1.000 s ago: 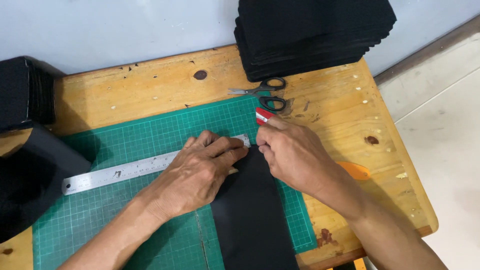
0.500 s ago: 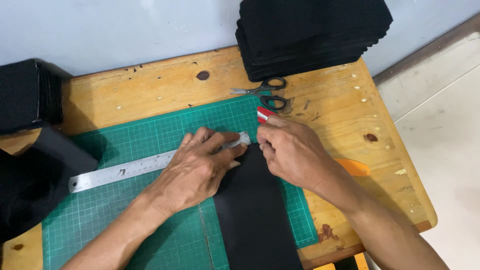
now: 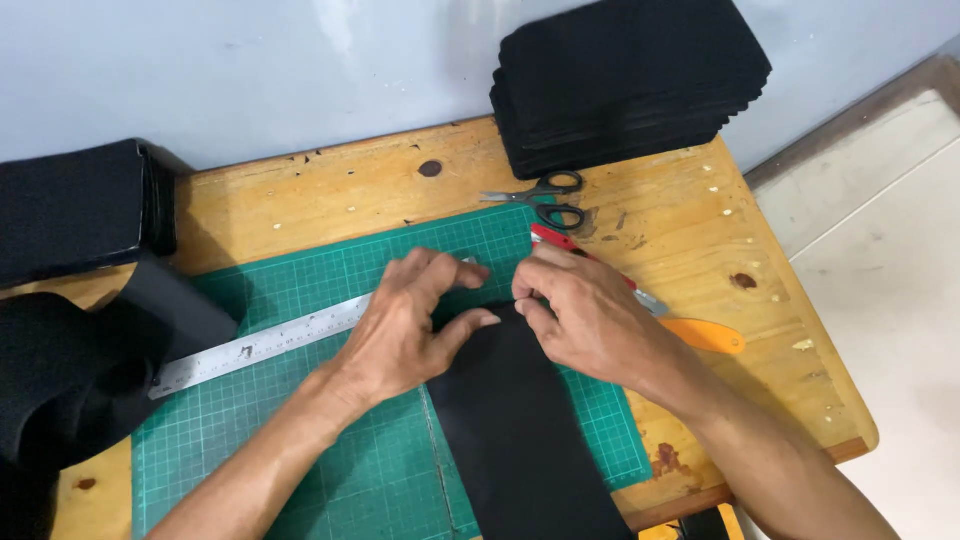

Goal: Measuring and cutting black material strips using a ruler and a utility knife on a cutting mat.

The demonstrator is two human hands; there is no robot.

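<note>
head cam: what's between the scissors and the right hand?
A red-handled tool lies between the scissors and the right hand, its lower end hidden under the hand; otherwise only bare wooden table. Seen in the head view.

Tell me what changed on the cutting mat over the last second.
The left hand slid a little toward the person and now lies more on the end of the black strip, its fingers curled and no longer flat on the ruler. The right hand kept pinching the strip's end. Ruler, scissors and black stack stayed put.
</note>
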